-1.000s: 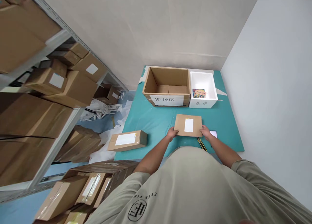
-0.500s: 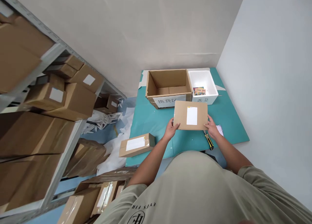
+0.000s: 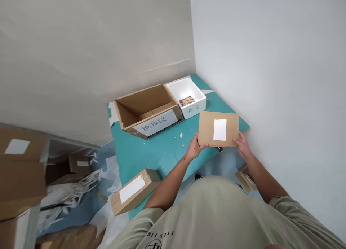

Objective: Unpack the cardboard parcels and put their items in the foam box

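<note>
I hold a flat brown cardboard parcel (image 3: 208,128) with a white label, lifted above the teal mat (image 3: 151,151). My left hand (image 3: 195,147) grips its near left corner and my right hand (image 3: 243,145) grips its near right corner, fingers closed on the edges. Beyond the parcel stands an open brown carton (image 3: 147,110) with a white sign on its front, and beside it a white foam box (image 3: 186,99) with a colourful item inside. A bit of a yellow-and-black utility knife (image 3: 219,148) shows under the parcel.
A second labelled parcel (image 3: 133,191) lies at the mat's near left edge. Shelves with cardboard boxes (image 3: 18,169) stand at left, with paper scraps (image 3: 67,195) on the floor. Another small box (image 3: 245,178) lies by my right arm. White walls (image 3: 270,79) close in at right and back.
The parcel has come up off the mat and swung right in both hands. My view has turned right, so the shelves slid to the left and the carton now looks slanted.
</note>
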The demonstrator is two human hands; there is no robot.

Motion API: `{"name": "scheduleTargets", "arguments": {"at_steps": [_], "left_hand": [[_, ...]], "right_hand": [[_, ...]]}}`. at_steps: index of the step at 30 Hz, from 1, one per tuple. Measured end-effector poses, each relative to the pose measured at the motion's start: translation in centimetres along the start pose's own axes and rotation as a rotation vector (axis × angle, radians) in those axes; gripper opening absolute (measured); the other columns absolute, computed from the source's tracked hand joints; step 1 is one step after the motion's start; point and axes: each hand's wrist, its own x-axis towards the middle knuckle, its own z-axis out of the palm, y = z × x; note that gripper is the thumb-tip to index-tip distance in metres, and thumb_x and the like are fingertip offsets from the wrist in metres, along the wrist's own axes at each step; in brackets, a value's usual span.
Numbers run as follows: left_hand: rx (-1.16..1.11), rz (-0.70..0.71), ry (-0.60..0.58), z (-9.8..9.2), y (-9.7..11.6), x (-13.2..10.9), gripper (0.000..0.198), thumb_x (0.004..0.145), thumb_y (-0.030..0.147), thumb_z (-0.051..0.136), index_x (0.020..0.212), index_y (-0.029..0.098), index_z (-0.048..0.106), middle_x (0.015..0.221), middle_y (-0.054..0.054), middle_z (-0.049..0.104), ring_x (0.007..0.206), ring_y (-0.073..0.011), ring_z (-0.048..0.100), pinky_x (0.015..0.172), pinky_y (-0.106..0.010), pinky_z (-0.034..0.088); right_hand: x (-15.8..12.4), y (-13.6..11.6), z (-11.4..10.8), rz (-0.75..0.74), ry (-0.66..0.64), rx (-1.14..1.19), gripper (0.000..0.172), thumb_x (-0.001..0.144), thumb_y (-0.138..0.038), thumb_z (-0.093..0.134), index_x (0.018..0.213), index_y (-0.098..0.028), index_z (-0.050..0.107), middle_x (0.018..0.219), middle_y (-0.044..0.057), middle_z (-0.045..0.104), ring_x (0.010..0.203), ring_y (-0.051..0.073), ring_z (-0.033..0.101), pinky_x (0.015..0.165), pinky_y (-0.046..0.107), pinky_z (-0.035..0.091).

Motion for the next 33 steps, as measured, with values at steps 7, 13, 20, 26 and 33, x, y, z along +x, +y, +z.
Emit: {"name": "scheduleTargets", "arguments": {"at_steps": [7, 13, 20, 26, 33], "left_hand": [[-0.053, 0.097, -0.239, 12.4, 0.3, 2.2, 0.123, 0.086, 0.062, 0.098, 0.185, 0.025, 0.036, 0.173, -0.018, 0.063, 0.159, -0.0383, 0.061, 0.136, -0.054, 0.047], [-0.017, 0.084, -0.533, 25.4, 1.5, 2.1, 0.114, 0.082, 0.058, 0.101, 0.177, 0.022, 0.049, 0.17, -0.019, 0.065, 0.158, -0.0414, 0.061, 0.136, -0.056, 0.045], [0.006, 0.042, -0.767, 37.7, 2.4, 0.7, 0.1, 0.085, 0.052, 0.097, 0.17, 0.019, 0.056, 0.164, -0.018, 0.07, 0.149, -0.038, 0.066, 0.129, -0.05, 0.051], [0.095, -0.049, -0.816, 43.5, 2.5, 1.6, 0.12, 0.082, 0.058, 0.099, 0.181, 0.022, 0.043, 0.165, -0.019, 0.069, 0.153, -0.0395, 0.065, 0.13, -0.051, 0.049], [0.425, -0.28, -0.571, 43.4, 1.6, 2.5, 0.127, 0.094, 0.075, 0.085, 0.188, 0.014, 0.024, 0.185, -0.029, 0.045, 0.175, -0.0429, 0.041, 0.138, -0.048, 0.037]], "right_hand": [[-6.8, -2.1, -11.9, -0.077, 0.228, 0.051, 0.085, 0.071, -0.056, 0.105, 0.146, -0.037, 0.07, 0.118, 0.002, 0.089, 0.115, 0.031, 0.082, 0.103, 0.048, 0.068], [-15.6, -3.2, -23.4, -0.144, 0.475, 0.053, 0.091, 0.072, -0.057, 0.103, 0.153, -0.033, 0.07, 0.123, 0.007, 0.089, 0.116, 0.033, 0.083, 0.105, 0.051, 0.067], [-23.1, -2.8, -32.4, -0.148, 0.663, 0.045, 0.095, 0.076, -0.056, 0.098, 0.162, -0.032, 0.067, 0.137, 0.008, 0.087, 0.13, 0.036, 0.08, 0.112, 0.053, 0.066], [-23.5, -2.5, -36.8, -0.117, 0.731, 0.023, 0.108, 0.082, -0.059, 0.094, 0.178, -0.033, 0.053, 0.169, 0.01, 0.07, 0.157, 0.036, 0.065, 0.131, 0.055, 0.055], [-23.5, -1.6, -39.6, 0.064, 0.927, -0.064, 0.116, 0.09, -0.066, 0.087, 0.188, -0.043, 0.029, 0.195, 0.006, 0.034, 0.181, 0.031, 0.032, 0.145, 0.053, 0.032]]}}
